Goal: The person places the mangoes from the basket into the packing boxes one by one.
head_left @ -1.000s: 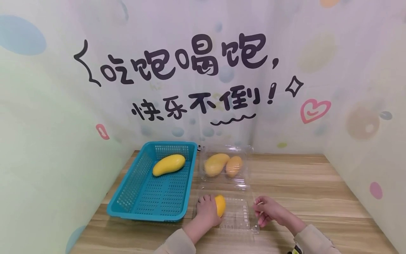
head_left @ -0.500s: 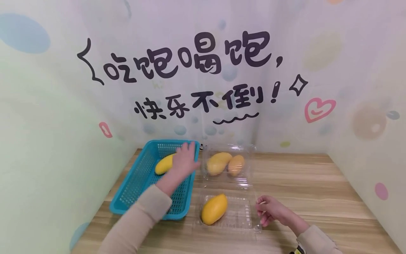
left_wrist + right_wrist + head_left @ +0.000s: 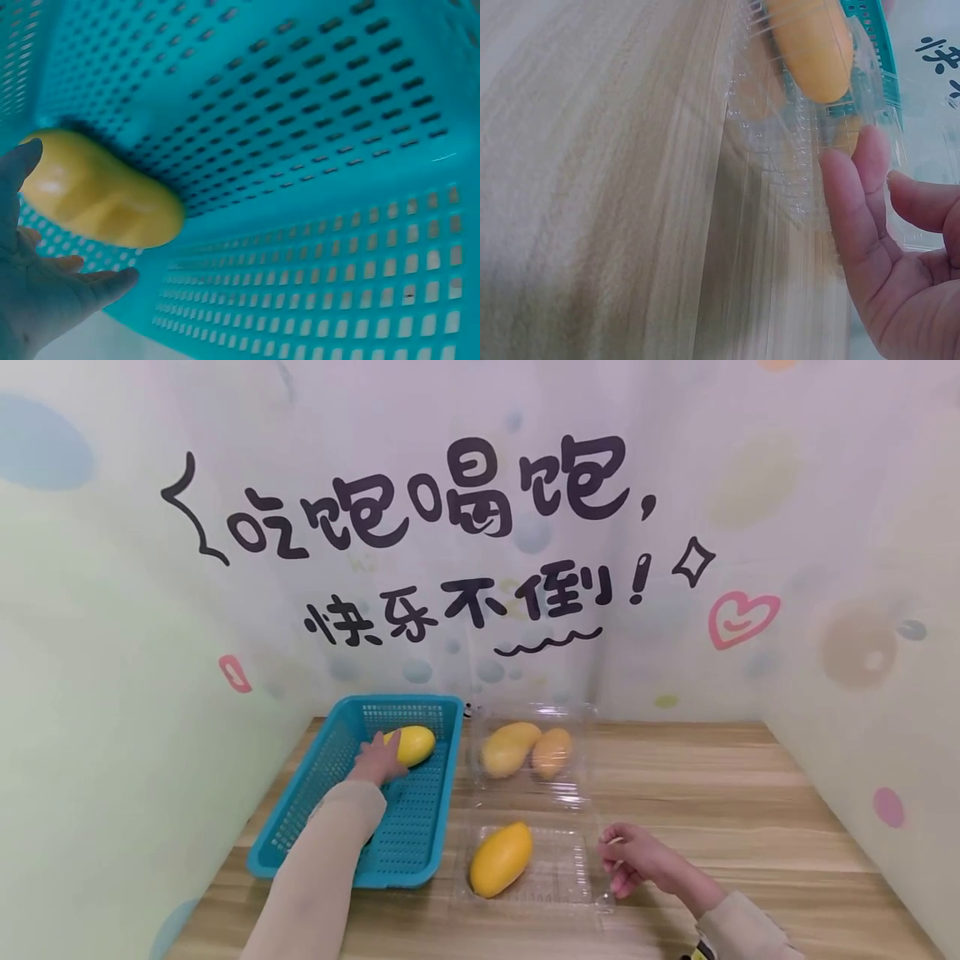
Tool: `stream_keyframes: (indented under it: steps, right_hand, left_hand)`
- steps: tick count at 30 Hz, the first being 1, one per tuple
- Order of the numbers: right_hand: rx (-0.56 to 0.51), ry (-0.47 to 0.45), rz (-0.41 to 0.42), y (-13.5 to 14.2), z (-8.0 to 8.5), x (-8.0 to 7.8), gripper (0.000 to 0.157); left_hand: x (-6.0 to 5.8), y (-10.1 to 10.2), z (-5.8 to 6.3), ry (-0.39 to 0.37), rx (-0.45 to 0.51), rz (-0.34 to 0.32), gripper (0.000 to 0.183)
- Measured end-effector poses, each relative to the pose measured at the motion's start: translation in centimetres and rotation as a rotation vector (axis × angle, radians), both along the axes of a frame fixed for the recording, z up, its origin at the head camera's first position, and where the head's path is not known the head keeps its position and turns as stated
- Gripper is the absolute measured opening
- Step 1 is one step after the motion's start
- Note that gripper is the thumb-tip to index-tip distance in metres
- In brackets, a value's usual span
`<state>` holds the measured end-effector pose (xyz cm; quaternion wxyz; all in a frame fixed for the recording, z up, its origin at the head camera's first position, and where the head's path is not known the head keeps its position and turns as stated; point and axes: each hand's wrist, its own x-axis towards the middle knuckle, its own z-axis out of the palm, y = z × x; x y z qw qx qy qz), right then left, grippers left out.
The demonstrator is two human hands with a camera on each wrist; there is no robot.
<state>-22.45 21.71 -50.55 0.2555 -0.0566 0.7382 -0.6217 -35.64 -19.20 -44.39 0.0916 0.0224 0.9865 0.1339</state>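
Yellow fruit (image 3: 417, 746) at my left hand (image 3: 380, 762)

My left fingers spread wide in the blue basket (image 3: 408, 882), hiding the fruit's nearer end; contact is unclear. My right hand (image 3: 633, 860) is at the clear container (image 3: 557, 864); whether it pinches, I can't tell.

Pale walls (image 3: 405, 410) with black lettering (image 3: 472, 584) and pink heart (image 3: 744, 621), wood-grain tabletop (image 3: 675, 785) below

One yellow fruit (image 3: 420, 746) sits in the one blue basket (image 3: 390, 881) at left, one orange-yellow fruit (image 3: 501, 860) in the near clear plastic section (image 3: 558, 864), and two paler fruits (image 3: 552, 754) show through the far clear plastic section (image 3: 573, 789): four fruits, two sections. One left hand (image 3: 378, 759) and one right hand (image 3: 632, 858) make two hands, with one wooden table (image 3: 690, 777).
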Motion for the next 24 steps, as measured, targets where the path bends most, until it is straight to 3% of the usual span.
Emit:
stream_keyframes:
  steps: [5,9,19,24]
  right_hand:
    - [-0.007,-0.001,0.007,-0.1,-0.1,-0.1,0.025]
    - [-0.004,-0.001,0.002,0.0,0.0,-0.1,0.025]
    - [0.013,0.007,-0.003,0.0,0.2,-0.1,0.025]
    - [0.012,0.003,-0.008,0.0,0.2,-0.1,0.024]
  left_hand:
    - [-0.1,-0.7,-1.3,-0.014,-0.038,-0.005,0.073]
    - [-0.6,-0.7,-1.7,0.018,-0.038,-0.004,0.071]
    - [-0.8,-0.8,-1.2,0.009,0.013,0.017,0.06]
    - [-0.7,-0.6,-1.0,-0.02,-0.023,-0.037,0.066]
